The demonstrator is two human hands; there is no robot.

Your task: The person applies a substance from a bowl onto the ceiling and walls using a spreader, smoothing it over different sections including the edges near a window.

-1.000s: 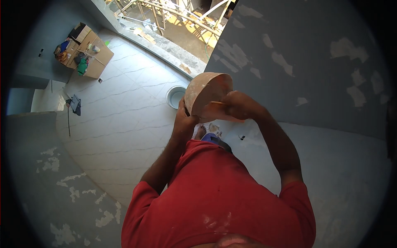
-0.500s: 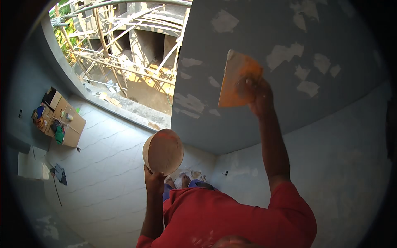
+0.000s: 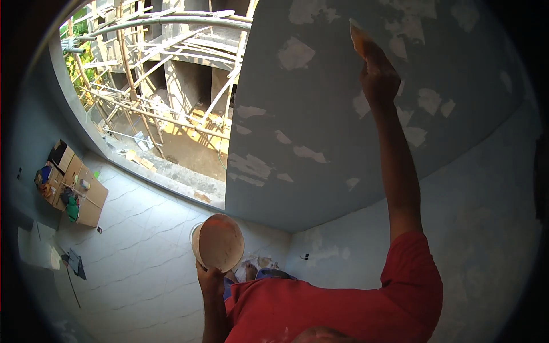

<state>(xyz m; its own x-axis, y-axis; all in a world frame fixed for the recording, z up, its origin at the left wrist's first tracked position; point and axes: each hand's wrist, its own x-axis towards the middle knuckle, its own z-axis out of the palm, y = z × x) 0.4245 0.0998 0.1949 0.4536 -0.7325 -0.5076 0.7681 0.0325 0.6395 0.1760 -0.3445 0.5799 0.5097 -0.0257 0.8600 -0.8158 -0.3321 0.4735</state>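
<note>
Item: putty blade (image 3: 357, 39), orange, thin and flat. Location: raised high against the blue-grey wall (image 3: 320, 114), among pale filler patches. Held by the right hand (image 3: 378, 74), clenched around its lower edge; only the upper part of the blade shows. Handling, as judged: light, springy rather than rigid, likely slick where filler coats it; best gripped at the back edge, away from the working edge.

Item: round bowl (image 3: 218, 242), pale, smeared inside. Location: low, at chest level, above the tiled floor (image 3: 131, 257). Held by the left hand (image 3: 209, 278), grasping it from beneath at the rim. Handling, as judged: moderately weighted by its contents, stiff, needs support from below to stay level.
</note>
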